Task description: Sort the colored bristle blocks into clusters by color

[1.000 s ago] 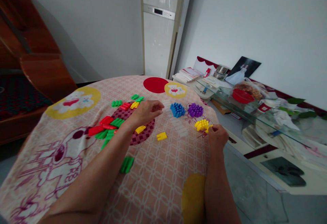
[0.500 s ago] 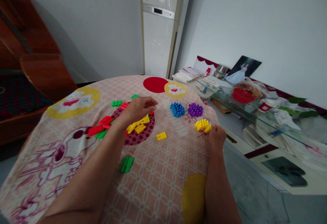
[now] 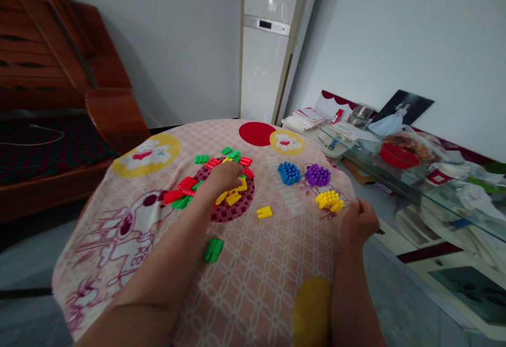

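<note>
My left hand reaches into a loose heap of coloured plastic blocks, its fingers curled down on a yellow block. Around it lie more yellow blocks, red blocks and green blocks. At the table's right edge my right hand is closed; whatever its fingers hold, if anything, is hidden. Just left of it stands a yellow cluster of joined blocks. Behind that are a blue cluster and a purple cluster.
A single yellow block and a green piece lie apart on the patterned tablecloth. To the right, a glass-topped cabinet holds papers, a red bowl and bags. A wooden seat stands at the left.
My left hand has come down onto the yellow blocks, its fingers now curled. My right hand stays closed by the yellow cluster. The view has turned slightly left.
</note>
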Motion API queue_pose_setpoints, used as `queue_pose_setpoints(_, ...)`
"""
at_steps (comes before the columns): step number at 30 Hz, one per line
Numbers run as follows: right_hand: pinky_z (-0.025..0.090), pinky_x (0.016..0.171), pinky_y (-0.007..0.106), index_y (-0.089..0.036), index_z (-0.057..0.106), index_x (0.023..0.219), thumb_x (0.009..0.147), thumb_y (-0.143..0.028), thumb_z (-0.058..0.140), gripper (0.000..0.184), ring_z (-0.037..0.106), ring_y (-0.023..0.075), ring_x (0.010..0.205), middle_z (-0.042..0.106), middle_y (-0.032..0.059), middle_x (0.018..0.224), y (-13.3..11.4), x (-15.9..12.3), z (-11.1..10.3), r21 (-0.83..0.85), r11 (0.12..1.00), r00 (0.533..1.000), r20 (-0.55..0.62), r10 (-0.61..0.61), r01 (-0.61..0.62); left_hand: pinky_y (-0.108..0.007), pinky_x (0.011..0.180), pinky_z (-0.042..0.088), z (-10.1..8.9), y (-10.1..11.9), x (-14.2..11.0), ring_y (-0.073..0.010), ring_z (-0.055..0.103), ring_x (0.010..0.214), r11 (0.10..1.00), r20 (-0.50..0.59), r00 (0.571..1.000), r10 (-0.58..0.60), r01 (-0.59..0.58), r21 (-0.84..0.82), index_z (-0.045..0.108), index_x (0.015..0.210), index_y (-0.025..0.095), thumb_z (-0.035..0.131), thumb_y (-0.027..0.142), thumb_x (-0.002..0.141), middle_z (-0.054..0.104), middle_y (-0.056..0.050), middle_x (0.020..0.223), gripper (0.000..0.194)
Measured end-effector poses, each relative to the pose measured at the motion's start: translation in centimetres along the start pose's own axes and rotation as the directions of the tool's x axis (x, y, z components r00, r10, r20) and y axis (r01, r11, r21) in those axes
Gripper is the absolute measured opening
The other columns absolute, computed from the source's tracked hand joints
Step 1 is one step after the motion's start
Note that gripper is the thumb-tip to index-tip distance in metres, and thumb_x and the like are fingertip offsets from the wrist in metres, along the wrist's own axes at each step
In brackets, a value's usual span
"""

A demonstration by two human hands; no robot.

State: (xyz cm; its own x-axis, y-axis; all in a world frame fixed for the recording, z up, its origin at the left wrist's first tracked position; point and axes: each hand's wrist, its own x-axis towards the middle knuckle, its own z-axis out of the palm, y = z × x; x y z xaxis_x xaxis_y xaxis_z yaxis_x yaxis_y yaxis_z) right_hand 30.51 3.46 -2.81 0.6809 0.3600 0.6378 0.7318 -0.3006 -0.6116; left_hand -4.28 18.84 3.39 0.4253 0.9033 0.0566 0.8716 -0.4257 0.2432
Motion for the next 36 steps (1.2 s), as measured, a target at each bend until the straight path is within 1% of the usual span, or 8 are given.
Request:
queue_pose_setpoints(4,0.047,0.071,0.033,-0.012,0.07,0.092,0.088,-0.034,0.049,0.032,0.063,0.0236,0.075,0.071,0.0151,0.086,-1.7,-0.6,-0.2,0.112,0.99,0.989,-0.13,-0.076,0.091,-0.03,0.075,0.047,0.8,0.5,0.2,-0.0261,0.067,0.092,1.0,0.024,1.0,0.004,-0.005,0.029,0.071,0.087,0.015,0.064,0.011,0.069,0.073,-0.011,0.096,0.019)
queue_pose_setpoints(8,0.049,0.065,0.029,-0.014,0.07,0.087,0.092,-0.037,0.051,0.03,0.062,0.0186,0.068,0.069,0.009,0.076,-4.8,-2.7,0.1,0.311,0.915,0.964,-0.023,-0.264,0.258,-0.027,0.068,0.047,0.5,1.5,0.2,-0.02,0.067,0.077,0.975,0.011,0.995,0.1,-0.095,-0.202,0.07,0.085,0.015,0.063,0.016,0.071,0.073,-0.007,0.083,0.015)
queue_pose_setpoints(12,0.052,0.064,0.027,-0.016,0.07,0.104,0.092,-0.036,0.055,0.028,0.064,0.0158,0.068,0.07,0.0058,0.081,-8.0,-5.8,1.2,0.555,0.784,0.818,0.29,-0.497,0.279,-0.023,0.063,0.049,0.8,4.2,-0.1,-0.0153,0.067,0.069,0.795,-0.002,0.963,0.271,-0.225,-0.563,0.067,0.088,0.015,0.062,0.022,0.074,0.073,-0.004,0.078,0.016)
queue_pose_setpoints(15,0.054,0.064,0.028,-0.017,0.06,0.13,0.088,-0.038,0.062,0.046,0.065,0.0168,0.072,0.07,0.0072,0.091,-9.1,-7.4,2.0,0.627,0.74,0.733,0.38,-0.564,0.245,-0.02,0.055,0.048,1.4,6.2,-0.5,-0.0127,0.066,0.059,0.647,-0.006,0.941,0.337,-0.236,-0.725,0.065,0.091,0.014,0.061,0.022,0.075,0.07,-0.001,0.07,0.018)
queue_pose_setpoints(18,0.055,0.067,0.03,-0.019,0.056,0.136,0.089,-0.037,0.063,0.051,0.065,0.0197,0.079,0.07,0.0099,0.098,-9.2,-7.9,2.4,0.599,0.738,0.72,0.359,-0.593,0.31,-0.019,0.051,0.048,1.6,7.3,-0.8,-0.0126,0.066,0.053,0.6,0.018,0.955,0.295,-0.17,-0.782,0.064,0.096,0.014,0.062,0.02,0.074,0.068,0.0,0.064,0.024)
queue_pose_setpoints(22,0.055,0.072,0.033,-0.018,0.062,0.128,0.096,-0.032,0.051,0.037,0.066,0.0219,0.082,0.069,0.0113,0.093,-8.8,-7.5,2.4,0.532,0.724,0.701,0.302,-0.646,0.439,-0.021,0.052,0.052,1.4,8.0,-1.1,-0.0137,0.066,0.051,0.54,0.115,0.968,0.225,-0.026,-0.841,0.065,0.101,0.014,0.06,0.019,0.076,0.068,0.001,0.059,0.026)
queue_pose_setpoints(29,0.052,0.067,0.031,-0.021,0.071,0.11,0.098,-0.034,0.05,0.027,0.064,0.0199,0.072,0.068,0.0082,0.078,-9.6,-7.5,1.6,0.44,0.681,0.669,0.211,-0.712,0.585,-0.023,0.052,0.053,1.7,8.5,-1.0,-0.0141,0.066,0.049,0.486,0.268,0.942,0.202,0.141,-0.863,0.065,0.091,0.014,0.061,0.012,0.076,0.066,0.002,0.055,0.016)
queue_pose_setpoints(36,0.05,0.072,0.032,-0.018,0.07,0.106,0.1,-0.027,0.042,0.029,0.065,0.0205,0.078,0.069,0.0095,0.082,-9.6,-6.8,1.3,0.465,0.709,0.721,0.193,-0.666,0.53,-0.024,0.055,0.054,1.8,8.5,-1.1,-0.014,0.066,0.052,0.418,0.295,0.918,0.266,0.166,-0.893,0.063,0.091,0.013,0.066,0.024,0.08,0.066,0.0,0.058,0.016)
